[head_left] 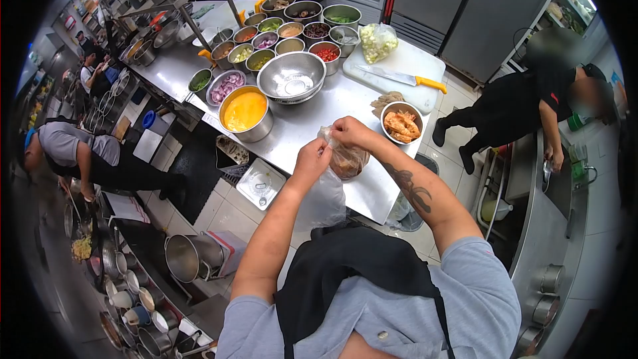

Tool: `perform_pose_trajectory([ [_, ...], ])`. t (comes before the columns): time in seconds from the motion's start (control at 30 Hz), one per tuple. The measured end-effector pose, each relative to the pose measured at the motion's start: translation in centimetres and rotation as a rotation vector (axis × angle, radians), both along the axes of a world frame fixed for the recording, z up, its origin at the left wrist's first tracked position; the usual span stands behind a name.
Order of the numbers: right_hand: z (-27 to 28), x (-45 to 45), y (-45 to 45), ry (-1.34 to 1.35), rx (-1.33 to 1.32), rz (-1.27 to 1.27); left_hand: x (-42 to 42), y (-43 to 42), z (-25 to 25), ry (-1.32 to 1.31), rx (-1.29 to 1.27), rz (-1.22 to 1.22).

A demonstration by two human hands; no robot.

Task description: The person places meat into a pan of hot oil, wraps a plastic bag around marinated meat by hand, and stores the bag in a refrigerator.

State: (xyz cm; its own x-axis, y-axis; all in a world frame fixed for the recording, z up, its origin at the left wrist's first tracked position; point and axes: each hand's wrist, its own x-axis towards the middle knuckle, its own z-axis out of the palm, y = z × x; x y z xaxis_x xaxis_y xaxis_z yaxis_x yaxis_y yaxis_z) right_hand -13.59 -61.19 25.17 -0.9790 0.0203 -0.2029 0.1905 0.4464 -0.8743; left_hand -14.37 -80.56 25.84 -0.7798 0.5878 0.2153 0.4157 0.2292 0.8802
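Note:
Both my hands pinch the top of a clear plastic bag (349, 161) at the near edge of the steel table (372, 193). Brownish-red food fills the bag's lower part. My left hand (314, 159) is closed on the gathered plastic, and my right hand (350, 133) grips it just beside. A loose, pale stretch of plastic (322, 199) hangs below my left hand over the table edge. To the right of my hands stands a white bowl (402, 123) of orange food, with a crumpled brownish cloth or bag (387, 102) behind it.
A pot of yellow-orange liquid (244, 112) and a steel colander (291, 75) stand ahead-left, before several ingredient tins (290, 45). A knife (399, 78) lies on the white cutting board (419, 66) beside a bag of pale green pieces (377, 42). People work at both sides.

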Motion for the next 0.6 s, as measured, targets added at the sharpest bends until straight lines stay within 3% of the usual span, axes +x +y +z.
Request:
perform_pose_trajectory([
  [0.17,2.2,1.1,0.3,-0.012,-0.080,0.128,-0.6,-0.1,0.5,-0.008,-0.067,-0.036],
  [0.37,4.0,1.6,1.8,0.267,0.442,0.337,-1.7,0.1,1.9,-0.027,-0.064,-0.149],
  [0.6,6.9,2.0,2.9,0.251,0.489,0.352,-2.0,0.0,2.8,-0.050,-0.078,-0.237],
])
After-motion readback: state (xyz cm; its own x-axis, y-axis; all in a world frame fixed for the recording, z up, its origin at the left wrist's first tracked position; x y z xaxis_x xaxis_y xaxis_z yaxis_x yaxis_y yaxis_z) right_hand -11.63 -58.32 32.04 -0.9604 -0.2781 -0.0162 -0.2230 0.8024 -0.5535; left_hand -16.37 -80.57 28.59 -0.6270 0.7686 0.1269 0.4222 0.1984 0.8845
